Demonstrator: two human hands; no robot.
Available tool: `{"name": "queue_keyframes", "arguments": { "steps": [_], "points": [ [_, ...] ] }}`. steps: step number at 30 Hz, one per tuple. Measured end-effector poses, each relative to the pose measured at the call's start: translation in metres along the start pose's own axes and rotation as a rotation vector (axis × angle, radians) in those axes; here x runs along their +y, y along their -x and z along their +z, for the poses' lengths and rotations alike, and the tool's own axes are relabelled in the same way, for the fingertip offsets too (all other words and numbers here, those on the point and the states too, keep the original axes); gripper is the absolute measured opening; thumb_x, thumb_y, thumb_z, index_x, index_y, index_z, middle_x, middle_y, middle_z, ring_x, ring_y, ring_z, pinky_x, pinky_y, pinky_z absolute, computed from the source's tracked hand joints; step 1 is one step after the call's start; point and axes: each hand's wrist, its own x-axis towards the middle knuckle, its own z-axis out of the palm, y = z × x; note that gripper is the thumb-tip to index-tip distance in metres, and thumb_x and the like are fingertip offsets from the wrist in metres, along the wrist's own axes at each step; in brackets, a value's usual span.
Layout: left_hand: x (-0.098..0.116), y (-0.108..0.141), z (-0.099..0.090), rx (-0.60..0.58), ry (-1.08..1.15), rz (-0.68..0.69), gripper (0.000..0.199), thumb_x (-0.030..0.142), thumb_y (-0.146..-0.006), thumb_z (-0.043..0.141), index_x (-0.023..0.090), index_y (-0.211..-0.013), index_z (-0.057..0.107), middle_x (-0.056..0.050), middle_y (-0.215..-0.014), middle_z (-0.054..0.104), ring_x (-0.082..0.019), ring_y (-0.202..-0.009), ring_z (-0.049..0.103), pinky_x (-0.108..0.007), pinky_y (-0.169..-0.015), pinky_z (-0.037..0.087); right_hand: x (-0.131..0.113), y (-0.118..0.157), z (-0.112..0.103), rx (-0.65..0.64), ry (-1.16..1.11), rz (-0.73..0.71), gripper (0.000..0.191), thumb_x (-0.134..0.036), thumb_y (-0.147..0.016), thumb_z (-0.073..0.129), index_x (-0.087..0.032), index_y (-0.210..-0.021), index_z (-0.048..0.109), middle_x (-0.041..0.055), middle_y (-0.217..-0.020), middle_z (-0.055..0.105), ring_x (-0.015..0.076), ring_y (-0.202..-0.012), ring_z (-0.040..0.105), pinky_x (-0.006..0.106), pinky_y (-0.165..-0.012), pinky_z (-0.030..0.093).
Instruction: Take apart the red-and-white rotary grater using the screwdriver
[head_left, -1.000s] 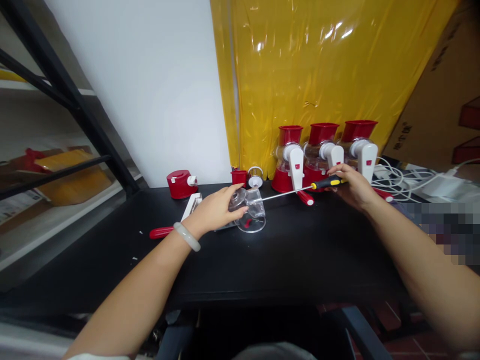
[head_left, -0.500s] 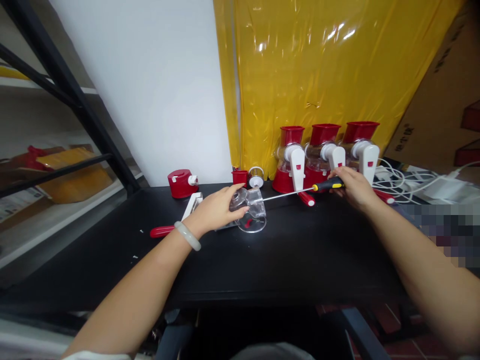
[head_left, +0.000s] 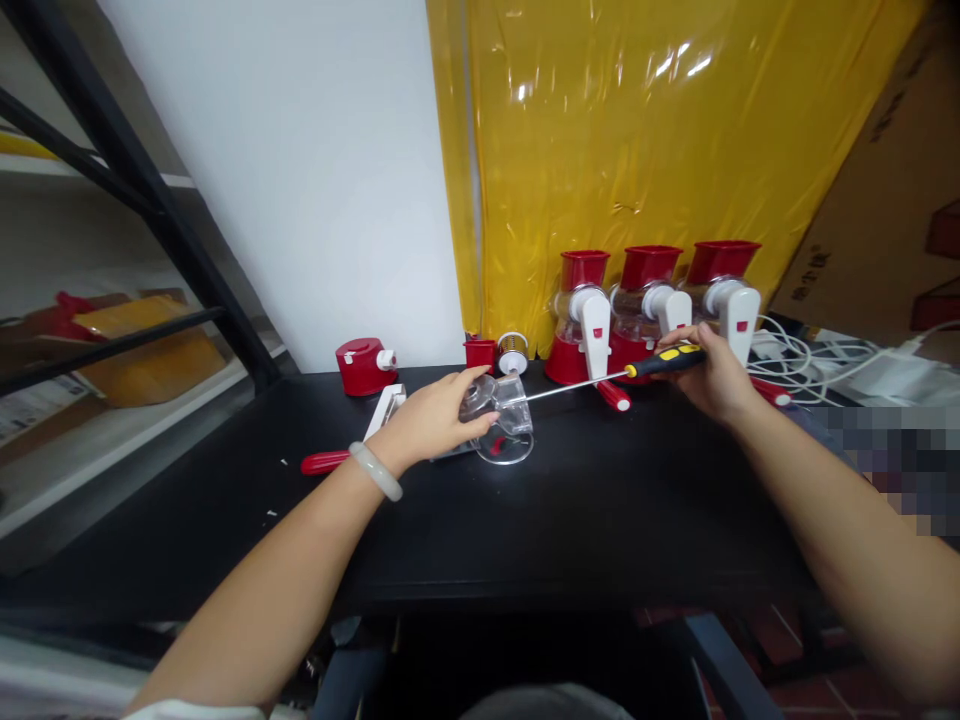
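Observation:
My left hand (head_left: 439, 415) grips a clear plastic body (head_left: 514, 408) that lies on its side over the black table (head_left: 570, 530). In my right hand (head_left: 709, 378) is a screwdriver (head_left: 671, 359) with a black and yellow handle. Its long shaft points left, and the tip reaches into the clear body, where the tip itself is hard to make out. A white crank arm (head_left: 386, 405) with a red handle (head_left: 325, 462) lies beside and partly behind my left hand.
Three red and white rotary graters (head_left: 583, 325) stand at the back right. A red base (head_left: 364, 367), a small red part (head_left: 480, 353) and a metal drum (head_left: 513, 353) sit along the back. White cables (head_left: 810, 365) lie at the right, a shelf (head_left: 150, 385) at the left.
My right hand has shifted slightly on the screwdriver handle, its fingers changing position and the handle showing turned, with more yellow visible. My left hand and the clear body stay where they were.

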Motion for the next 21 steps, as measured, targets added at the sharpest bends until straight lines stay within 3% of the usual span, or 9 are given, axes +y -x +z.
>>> {"name": "queue_keyframes", "arguments": {
  "steps": [3, 6, 10, 15, 19, 21],
  "points": [
    [0.001, 0.0, -0.001, -0.001, -0.002, -0.003, 0.071, 0.058, -0.091, 0.052, 0.021, -0.15, 0.04, -0.013, -0.143, 0.057, -0.032, -0.12, 0.062, -0.046, -0.1, 0.051, 0.004, -0.003, -0.002, 0.016, 0.156, 0.026, 0.052, -0.072, -0.08, 0.057, -0.021, -0.07, 0.064, -0.0001, -0.05, 0.044, 0.0125, -0.044, 0.042, 0.023, -0.039, 0.034],
    [0.001, 0.001, -0.001, -0.002, -0.002, -0.008, 0.071, 0.058, -0.091, 0.052, 0.021, -0.15, 0.04, -0.013, -0.141, 0.059, -0.032, -0.119, 0.063, -0.045, -0.099, 0.051, 0.004, -0.001, -0.002, -0.009, 0.232, 0.029, 0.038, -0.058, -0.08, 0.068, -0.021, -0.073, 0.065, -0.0021, -0.046, 0.044, 0.0106, -0.041, 0.04, 0.021, -0.038, 0.029],
    [0.001, 0.001, -0.001, 0.0, -0.002, -0.007, 0.071, 0.058, -0.091, 0.052, 0.02, -0.15, 0.041, -0.013, -0.141, 0.059, -0.031, -0.119, 0.063, -0.045, -0.099, 0.051, -0.001, 0.003, 0.005, 0.008, 0.079, 0.017, 0.018, -0.035, -0.071, 0.077, -0.022, -0.074, 0.065, -0.0025, -0.059, 0.052, 0.0099, -0.05, 0.046, 0.022, -0.044, 0.04],
    [0.002, 0.0, -0.002, -0.002, -0.005, -0.014, 0.071, 0.058, -0.091, 0.053, 0.019, -0.15, 0.041, -0.013, -0.141, 0.059, -0.031, -0.118, 0.063, -0.045, -0.099, 0.051, -0.008, 0.009, 0.008, -0.067, -0.134, 0.065, 0.021, -0.024, -0.061, 0.075, -0.023, -0.081, 0.068, -0.0009, -0.076, 0.057, 0.0139, -0.068, 0.057, 0.027, -0.057, 0.053],
    [0.002, 0.0, -0.002, -0.004, -0.001, -0.008, 0.071, 0.057, -0.091, 0.054, 0.019, -0.15, 0.04, -0.013, -0.141, 0.059, -0.031, -0.12, 0.062, -0.044, -0.1, 0.051, -0.006, 0.006, 0.005, -0.056, -0.097, 0.045, 0.017, -0.035, -0.069, 0.074, -0.022, -0.078, 0.067, 0.0018, -0.08, 0.061, 0.0149, -0.068, 0.059, 0.028, -0.056, 0.054],
    [0.001, 0.0, -0.001, -0.004, -0.001, -0.005, 0.071, 0.057, -0.092, 0.053, 0.02, -0.15, 0.04, -0.012, -0.142, 0.058, -0.031, -0.121, 0.062, -0.044, -0.1, 0.051, -0.002, 0.003, 0.003, -0.018, -0.04, 0.032, 0.03, -0.051, -0.078, 0.068, -0.021, -0.074, 0.066, 0.0027, -0.07, 0.059, 0.0144, -0.059, 0.056, 0.028, -0.051, 0.051]
  ]
}}
